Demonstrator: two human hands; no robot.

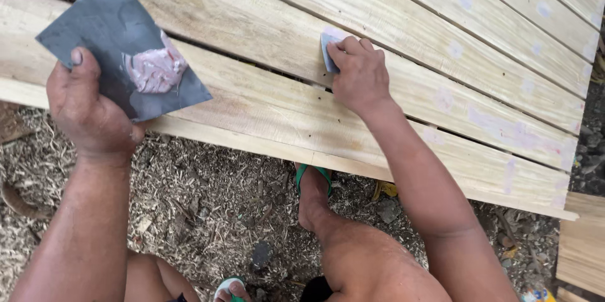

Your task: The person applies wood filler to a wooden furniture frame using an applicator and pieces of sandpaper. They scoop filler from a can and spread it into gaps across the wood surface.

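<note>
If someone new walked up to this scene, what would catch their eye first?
Most likely the pink putty heaped on the dark grey board that the left hand holds up at the left. Next, the right hand pressing a small scraper onto the pale wooden planks, which carry faint pinkish patches. Wood shavings cover the ground below.

From my remote seat I see both forearms bare from the lower edge of the frame upward, with no sleeves, gloves, watch or rings on the left hand (88, 110) at centre left or the right hand (359, 75) at upper centre, and one dark, smudged thumbnail on the left. The legs at the bottom centre are bare as well. On the feet I make out green-strapped flip-flops (313, 173), the second one with a pale sole at the bottom edge.
</note>
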